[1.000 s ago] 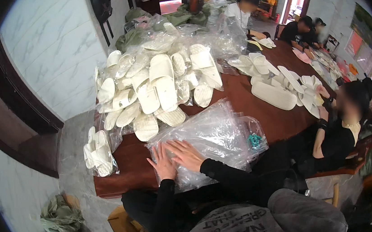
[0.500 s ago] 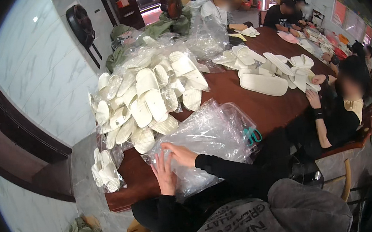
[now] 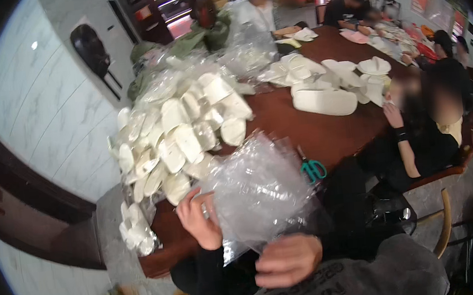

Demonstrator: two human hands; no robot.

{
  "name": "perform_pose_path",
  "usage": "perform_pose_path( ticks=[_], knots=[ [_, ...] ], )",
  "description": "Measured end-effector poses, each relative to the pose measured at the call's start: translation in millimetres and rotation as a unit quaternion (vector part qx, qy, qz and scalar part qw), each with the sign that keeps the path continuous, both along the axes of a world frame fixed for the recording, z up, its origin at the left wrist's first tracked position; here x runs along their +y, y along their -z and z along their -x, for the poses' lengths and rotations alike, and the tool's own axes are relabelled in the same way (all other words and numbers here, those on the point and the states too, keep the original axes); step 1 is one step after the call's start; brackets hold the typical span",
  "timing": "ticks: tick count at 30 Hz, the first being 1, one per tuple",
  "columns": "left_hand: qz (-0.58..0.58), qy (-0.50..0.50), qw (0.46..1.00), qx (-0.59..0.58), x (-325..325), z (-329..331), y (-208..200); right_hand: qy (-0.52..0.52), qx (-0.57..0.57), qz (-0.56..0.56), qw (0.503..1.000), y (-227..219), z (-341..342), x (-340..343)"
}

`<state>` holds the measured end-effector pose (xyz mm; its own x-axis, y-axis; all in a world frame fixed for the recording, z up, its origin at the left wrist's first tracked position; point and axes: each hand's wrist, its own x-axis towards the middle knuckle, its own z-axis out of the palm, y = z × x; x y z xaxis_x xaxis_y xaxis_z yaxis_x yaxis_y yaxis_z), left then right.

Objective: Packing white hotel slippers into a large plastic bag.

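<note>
Clear plastic bags (image 3: 261, 188) lie spread in a loose stack at the table's near edge, one of them partly raised. At their left side is my left hand (image 3: 199, 217), its fingers bent and closed on the edge of a bag. My right hand (image 3: 289, 260) is smeared by motion just below the bags, close to my body. Whether its fingers hold a bag corner is not clear. Teal-handled scissors (image 3: 314, 170) rest at the right side of the bags.
A heap of bagged cream slippers (image 3: 175, 136) covers the left of the brown table (image 3: 280, 120). Unbagged slippers (image 3: 323, 99) lie farther right. A co-worker's arm (image 3: 406, 147) rests at the right side. Bagged slippers (image 3: 135, 230) sit at the near left corner.
My right hand has moved from beside my left hand down toward my body. The plastic has shifted and opened out, and the scissors show more fully. My whole view has turned slightly.
</note>
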<state>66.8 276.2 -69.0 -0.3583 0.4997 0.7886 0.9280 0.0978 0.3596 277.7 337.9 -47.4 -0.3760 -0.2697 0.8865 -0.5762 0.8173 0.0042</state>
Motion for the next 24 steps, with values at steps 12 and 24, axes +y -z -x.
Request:
perform_pose_path(
  ticks=[12,24],
  knots=[
    [-0.125,0.021,0.901,-0.414,-7,32,33,0.298,-0.174,0.053,0.937,8,-55,8],
    [0.028,0.115,0.624,-0.772,-59,-1,40,0.255,-0.054,0.457,0.851,32,-31,109]
  ],
)
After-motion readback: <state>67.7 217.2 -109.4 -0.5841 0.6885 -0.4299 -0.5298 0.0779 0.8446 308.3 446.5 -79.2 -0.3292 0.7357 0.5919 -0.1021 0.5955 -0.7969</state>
